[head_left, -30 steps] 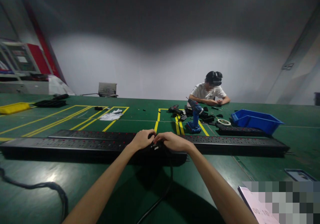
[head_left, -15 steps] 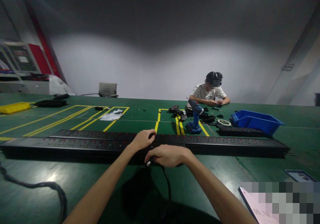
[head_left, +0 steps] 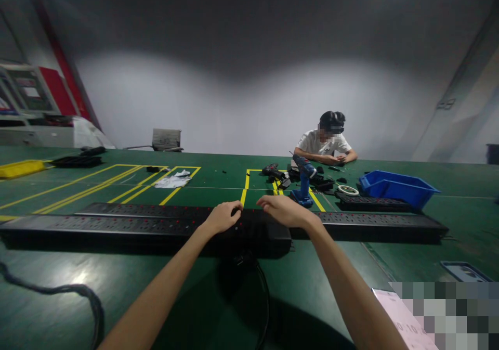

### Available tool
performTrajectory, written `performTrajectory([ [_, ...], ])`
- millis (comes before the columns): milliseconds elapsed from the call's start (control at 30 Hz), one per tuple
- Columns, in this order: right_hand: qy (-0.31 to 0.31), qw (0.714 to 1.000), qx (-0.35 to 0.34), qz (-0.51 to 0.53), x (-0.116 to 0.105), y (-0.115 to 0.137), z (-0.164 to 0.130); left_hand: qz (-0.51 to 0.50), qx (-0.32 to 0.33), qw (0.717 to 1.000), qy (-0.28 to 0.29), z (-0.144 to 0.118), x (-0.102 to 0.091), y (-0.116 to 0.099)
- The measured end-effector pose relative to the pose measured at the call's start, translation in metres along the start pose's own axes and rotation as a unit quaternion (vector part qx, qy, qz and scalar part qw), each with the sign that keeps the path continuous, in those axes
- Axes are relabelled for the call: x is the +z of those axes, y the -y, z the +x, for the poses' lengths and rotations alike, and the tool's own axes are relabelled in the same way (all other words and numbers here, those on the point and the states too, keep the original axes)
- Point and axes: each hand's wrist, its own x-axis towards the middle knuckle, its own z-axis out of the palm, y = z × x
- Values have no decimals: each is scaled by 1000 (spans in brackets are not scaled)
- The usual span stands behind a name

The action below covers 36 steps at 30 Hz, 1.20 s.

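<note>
Two long black power strips lie one behind the other on the green table. My left hand (head_left: 224,218) is curled over the front power strip (head_left: 148,230), its fingers bent at the far side and partly hidden. To the right, my right hand (head_left: 287,212) is over the rear power strip (head_left: 362,224), near the front strip's right end. Its fingers are loosely bent, with nothing visible in them. A black cable plug (head_left: 244,259) lies below the front strip's near edge, in shadow. From it a black cable (head_left: 265,293) runs toward me.
A blue cordless drill (head_left: 303,181) stands behind the strips, beside loose black parts and a tape roll (head_left: 348,190). Farther right is a blue bin (head_left: 397,186). A phone (head_left: 405,313) lies front right, a thick cable (head_left: 80,290) front left. A person (head_left: 325,144) sits opposite.
My right hand has let go of the cable plug and moved up and right, over the rear strip. The plug now lies by the front strip. My left hand has stayed in place.
</note>
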Motion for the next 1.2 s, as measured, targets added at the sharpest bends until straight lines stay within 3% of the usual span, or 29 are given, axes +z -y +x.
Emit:
performTrajectory([
  [67, -48, 989, 119, -68, -6, -35, -2, 1, -2, 1000, -4, 0, 0, 0],
  [167, -57, 951, 275, -125, -8, -91, -11, -3, -1, 1000, -7, 0, 2, 2],
  [300, -41, 918, 373, -127, -3, -150, -32, -13, -10, 1000, -20, 3, 7, 7],
  [400, -50, 891, 424, -155, 5, -171, -45, -1, -16, 1000, -14, 6, 11, 10],
  [633, -82, 865, 454, -198, 22, -172, -46, 12, -31, 999, -6, 11, 14, 13],
  [933, -89, 859, 459, -208, 25, -175, -42, 41, -79, 996, -9, 9, 10, 1],
  [1200, -94, 867, 448, -196, 33, -153, -29, 102, -146, 983, -50, 5, 12, 2],
])
